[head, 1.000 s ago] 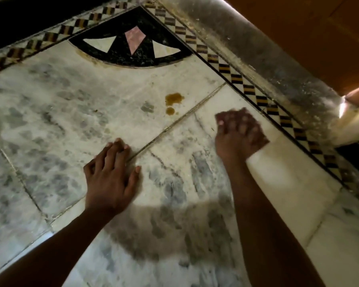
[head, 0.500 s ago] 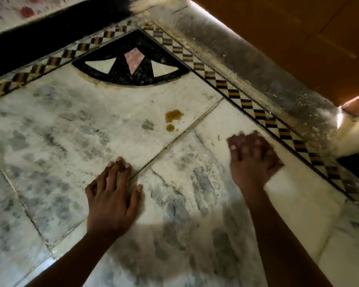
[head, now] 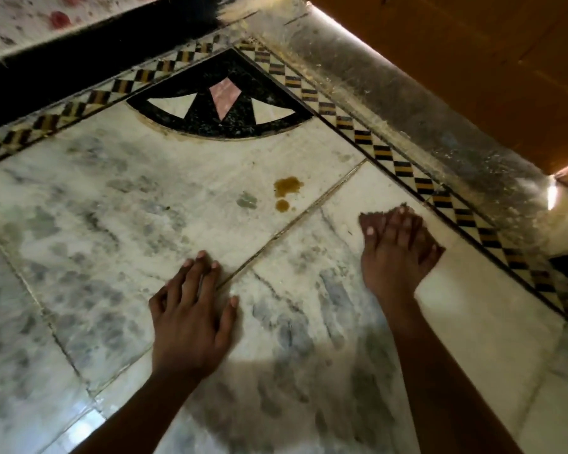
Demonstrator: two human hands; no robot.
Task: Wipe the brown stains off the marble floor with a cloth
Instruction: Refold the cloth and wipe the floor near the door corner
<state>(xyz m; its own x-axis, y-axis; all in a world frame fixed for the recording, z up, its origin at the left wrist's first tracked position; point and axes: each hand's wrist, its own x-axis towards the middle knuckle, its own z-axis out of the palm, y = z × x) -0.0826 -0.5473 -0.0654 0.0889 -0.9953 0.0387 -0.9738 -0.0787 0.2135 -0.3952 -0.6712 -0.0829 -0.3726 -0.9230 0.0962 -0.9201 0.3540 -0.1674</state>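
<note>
Head view: my left hand [head: 191, 319] lies flat, fingers spread, on the marble floor [head: 112, 198]. My right hand [head: 397, 247] is bunched with fingers together near the checkered border [head: 404, 165]; I cannot tell whether a cloth sits under it. Two brown stains [head: 286, 191] remain unwiped beyond the tile joint, far-left of that hand, so the wiping is mostly ahead.

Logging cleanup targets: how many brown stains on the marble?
2. A larger brown stain and a smaller spot just nearer it, both between the black inlay and the right hand. Hands may hide more.
</note>
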